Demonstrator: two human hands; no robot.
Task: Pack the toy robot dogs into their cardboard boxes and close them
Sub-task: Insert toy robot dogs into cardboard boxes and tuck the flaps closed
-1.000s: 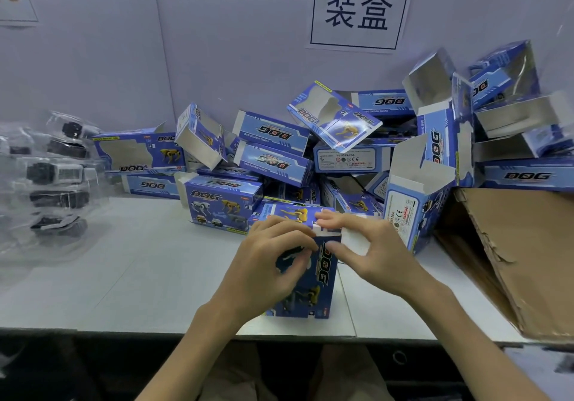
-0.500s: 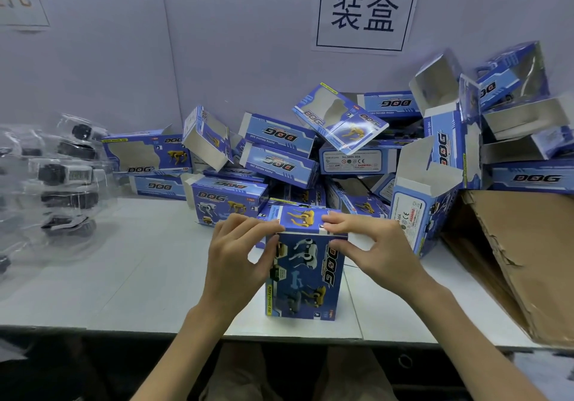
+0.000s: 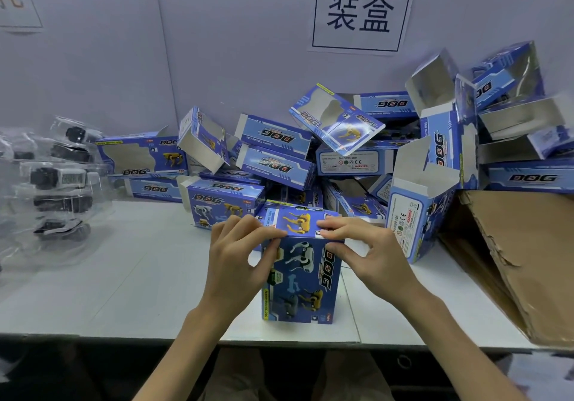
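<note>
Back of the worktop (image 3: 130,276): heap of blue "DOG" boxes (image 3: 276,164) against the wall, lying every way, many with open ends. One open-ended box (image 3: 416,214) stands tilted just right of the hands, mouth up, near the right wrist. A brown carton (image 3: 521,254) with a torn flap leans in at the right edge. Clear bags of toy robot dogs (image 3: 59,180) are stacked far left, well apart from the hands. There is a paper sign (image 3: 362,12) on the wall above the heap.

Room: a bare stretch of worktop runs left of the hands through to the bags. On the right there is only a narrow strip between the hands and the carton. The heap sits just behind. The worktop's front edge is just below the box base.

The upright box (image 3: 299,279) stands on end at centre, near the front edge, with its top flap (image 3: 295,222) folded down over the opening. Left hand (image 3: 239,264): fingers curled over the top-left corner, thumb on the front face, grip clamped on the box. Right hand (image 3: 369,257): fingers on the top-right corner, thumb under them on the box, grip clamped too. A white side flap (image 3: 357,245) shows below its fingers. Both forearms come in from the bottom edge. Cannot tell whether the flap is tucked fully or what is inside.
</note>
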